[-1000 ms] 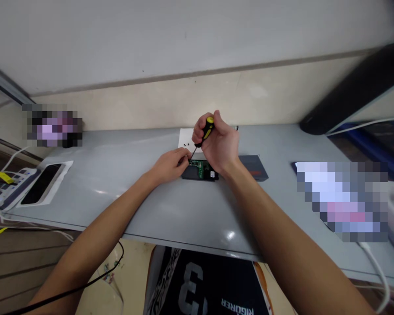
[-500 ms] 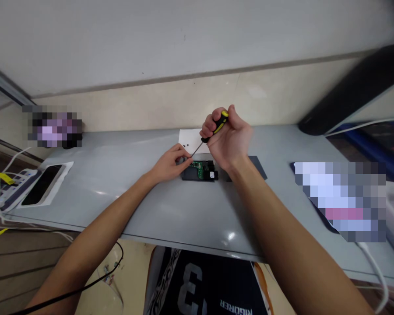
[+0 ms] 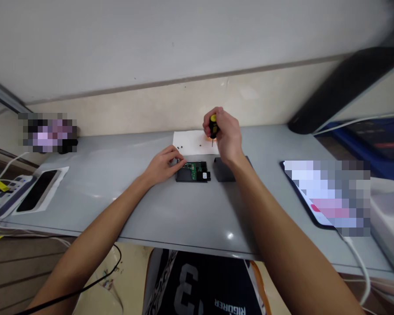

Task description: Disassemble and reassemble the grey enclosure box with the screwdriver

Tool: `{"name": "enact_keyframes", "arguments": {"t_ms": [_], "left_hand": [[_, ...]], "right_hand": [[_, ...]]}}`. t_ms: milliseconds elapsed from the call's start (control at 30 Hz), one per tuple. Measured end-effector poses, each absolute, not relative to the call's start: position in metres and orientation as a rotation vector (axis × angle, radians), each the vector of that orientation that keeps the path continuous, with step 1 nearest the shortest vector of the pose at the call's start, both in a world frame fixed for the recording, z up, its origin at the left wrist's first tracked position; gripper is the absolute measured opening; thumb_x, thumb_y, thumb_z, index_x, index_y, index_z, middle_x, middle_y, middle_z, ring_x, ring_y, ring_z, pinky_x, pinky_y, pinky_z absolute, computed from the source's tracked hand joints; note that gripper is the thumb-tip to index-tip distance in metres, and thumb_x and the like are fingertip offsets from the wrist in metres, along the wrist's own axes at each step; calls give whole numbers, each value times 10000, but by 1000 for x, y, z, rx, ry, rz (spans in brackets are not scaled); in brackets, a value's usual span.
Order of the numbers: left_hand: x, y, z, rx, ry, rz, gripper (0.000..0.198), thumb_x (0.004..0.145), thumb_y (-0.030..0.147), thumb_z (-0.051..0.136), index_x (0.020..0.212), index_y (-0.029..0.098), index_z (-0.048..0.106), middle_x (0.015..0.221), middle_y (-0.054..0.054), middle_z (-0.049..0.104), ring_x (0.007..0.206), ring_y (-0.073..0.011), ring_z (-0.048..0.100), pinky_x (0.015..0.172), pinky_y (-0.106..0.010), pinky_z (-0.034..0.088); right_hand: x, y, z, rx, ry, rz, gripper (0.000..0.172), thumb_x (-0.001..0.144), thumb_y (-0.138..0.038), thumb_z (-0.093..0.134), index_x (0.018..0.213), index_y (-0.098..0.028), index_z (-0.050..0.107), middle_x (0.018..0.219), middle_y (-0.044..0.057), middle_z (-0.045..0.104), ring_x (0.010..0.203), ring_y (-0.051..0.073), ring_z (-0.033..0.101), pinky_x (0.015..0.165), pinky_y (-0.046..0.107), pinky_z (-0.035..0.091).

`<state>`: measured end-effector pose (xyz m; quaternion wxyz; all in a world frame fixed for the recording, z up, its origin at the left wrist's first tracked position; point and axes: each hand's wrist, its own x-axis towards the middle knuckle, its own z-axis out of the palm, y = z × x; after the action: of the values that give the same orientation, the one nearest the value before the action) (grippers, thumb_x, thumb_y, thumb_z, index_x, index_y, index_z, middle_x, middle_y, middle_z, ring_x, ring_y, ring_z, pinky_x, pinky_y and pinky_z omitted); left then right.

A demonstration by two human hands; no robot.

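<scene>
My right hand [image 3: 229,135] is wrapped round a screwdriver [image 3: 213,126] with a black and yellow handle. The shaft points down above the white sheet of paper [image 3: 190,141], clear of the board. Thumb and fingertips of my left hand [image 3: 162,165] are closed at the upper left edge of a flat black case [image 3: 184,176]. A green circuit board [image 3: 194,170] with black connectors lies in that case. Tiny dark screws [image 3: 181,147] rest on the paper. Beside the case, partly under my right wrist, is a dark cover plate [image 3: 223,169].
A tablet-like device [image 3: 302,202], partly blurred out, lies on the grey table [image 3: 170,214] at right. On the left are a phone [image 3: 38,190] on white paper and a power strip [image 3: 15,194] with cables. A dark pillar [image 3: 335,92] rises behind on the right.
The screwdriver has left the circuit board and turned more upright, over the paper to the right. My left hand stays at the case's edge. The whole view has shifted slightly.
</scene>
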<state>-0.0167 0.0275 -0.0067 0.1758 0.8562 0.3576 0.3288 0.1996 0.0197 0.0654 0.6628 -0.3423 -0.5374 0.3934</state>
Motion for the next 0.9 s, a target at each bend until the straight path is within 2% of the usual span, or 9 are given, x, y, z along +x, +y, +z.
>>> {"name": "enact_keyframes", "arguments": {"t_ms": [167, 267, 433, 633, 733, 900], "left_hand": [[-14, 30, 3, 2374, 1084, 1015, 228, 1027, 381, 573, 1013, 217, 731, 994, -50, 661, 807, -147, 575, 759, -307, 495], [-6, 41, 14, 2420, 1164, 900, 258, 1043, 395, 547, 1077, 233, 743, 1036, -51, 686, 850, -158, 604, 766, -312, 478], [19, 75, 23, 2615, 1171, 669, 270, 1033, 432, 566, 1048, 248, 764, 981, -30, 704, 796, -161, 608, 724, -312, 411], [43, 102, 14, 2734, 1168, 479, 213, 994, 387, 627, 1027, 240, 778, 987, -43, 714, 798, -180, 616, 687, -311, 389], [45, 104, 8, 2702, 1143, 467, 217, 995, 388, 621, 1037, 245, 778, 972, -35, 714, 784, -176, 611, 689, -309, 405], [36, 94, 14, 2589, 1111, 528, 285, 1028, 409, 556, 1061, 231, 775, 1010, -49, 721, 850, -185, 628, 776, -325, 469]], "right_hand": [[214, 24, 67, -789, -1113, 860, 545, 933, -709, 527, 683, -226, 569, 672, 15, 472, 617, 137, 475, 563, 293, 403], [226, 28, 66, -742, -1112, 810, 538, 944, -693, 519, 685, -225, 574, 667, 13, 460, 597, 135, 448, 556, 302, 376], [239, 32, 63, -764, -1109, 716, 531, 946, -697, 504, 700, -230, 566, 643, 7, 434, 583, 146, 415, 554, 311, 337], [243, 30, 64, -763, -1216, 626, 470, 1014, -573, 463, 721, -221, 570, 676, 9, 438, 608, 144, 402, 579, 310, 317], [243, 26, 66, -811, -1280, 576, 501, 1023, -604, 426, 737, -219, 571, 684, 7, 446, 623, 139, 416, 600, 299, 350], [242, 24, 67, -816, -1339, 539, 541, 1018, -649, 396, 745, -213, 564, 694, 5, 453, 640, 134, 428, 611, 295, 352]]}}
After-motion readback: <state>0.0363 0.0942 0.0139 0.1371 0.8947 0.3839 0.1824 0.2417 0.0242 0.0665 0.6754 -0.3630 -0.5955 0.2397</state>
